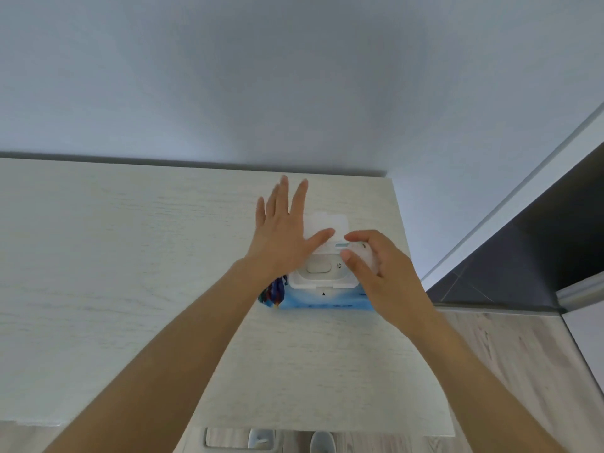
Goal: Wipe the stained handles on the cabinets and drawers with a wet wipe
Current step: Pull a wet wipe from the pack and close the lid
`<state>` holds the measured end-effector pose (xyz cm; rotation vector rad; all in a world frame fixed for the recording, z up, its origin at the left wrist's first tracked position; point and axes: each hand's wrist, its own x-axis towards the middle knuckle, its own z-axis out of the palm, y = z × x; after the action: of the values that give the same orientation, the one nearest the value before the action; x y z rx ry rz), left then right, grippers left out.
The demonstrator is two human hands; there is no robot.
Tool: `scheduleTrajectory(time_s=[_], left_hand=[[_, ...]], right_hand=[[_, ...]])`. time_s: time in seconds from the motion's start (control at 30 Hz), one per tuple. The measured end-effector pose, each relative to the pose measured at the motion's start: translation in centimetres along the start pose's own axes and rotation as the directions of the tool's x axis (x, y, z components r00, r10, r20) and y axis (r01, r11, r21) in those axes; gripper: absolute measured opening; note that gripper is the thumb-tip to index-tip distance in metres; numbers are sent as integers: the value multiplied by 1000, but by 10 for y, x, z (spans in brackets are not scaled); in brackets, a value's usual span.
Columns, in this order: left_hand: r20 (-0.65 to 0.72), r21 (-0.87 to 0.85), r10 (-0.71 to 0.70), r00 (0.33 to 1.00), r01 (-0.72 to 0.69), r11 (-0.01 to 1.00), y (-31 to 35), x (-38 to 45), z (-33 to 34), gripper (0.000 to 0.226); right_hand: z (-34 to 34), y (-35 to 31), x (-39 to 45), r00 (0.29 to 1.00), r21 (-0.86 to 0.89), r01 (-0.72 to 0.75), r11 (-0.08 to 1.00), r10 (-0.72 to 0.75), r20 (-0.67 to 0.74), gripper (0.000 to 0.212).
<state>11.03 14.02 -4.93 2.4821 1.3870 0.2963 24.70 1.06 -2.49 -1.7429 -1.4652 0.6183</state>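
1. At 6 o'clock, a small pale handle (258,439) is peeking out under the near edge of the pale wood-look cabinet top (130,273).
2. Near the middle, a soft blue pack of wet wipes (322,300) is lying flat on that top.
3. At 3 o'clock of the pack, the right hand (384,276) is pinching a crumpled white wet wipe (366,256) with curled fingers.
4. At 10 o'clock of the pack, the left hand (284,237) is lying flat with fingers straight, its thumb touching the open white plastic flip lid (327,225).
5. At 12 o'clock, a plain pale wall (294,76) is standing behind.
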Motion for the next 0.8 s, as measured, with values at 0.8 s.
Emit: scheduleTrajectory(time_s=[0.8], left_hand=[[-38,335,414,910,-379,863,-2,-96,13,54]], right_hand=[[6,8,-18,997,-22,14,1000,-16,-70,8]])
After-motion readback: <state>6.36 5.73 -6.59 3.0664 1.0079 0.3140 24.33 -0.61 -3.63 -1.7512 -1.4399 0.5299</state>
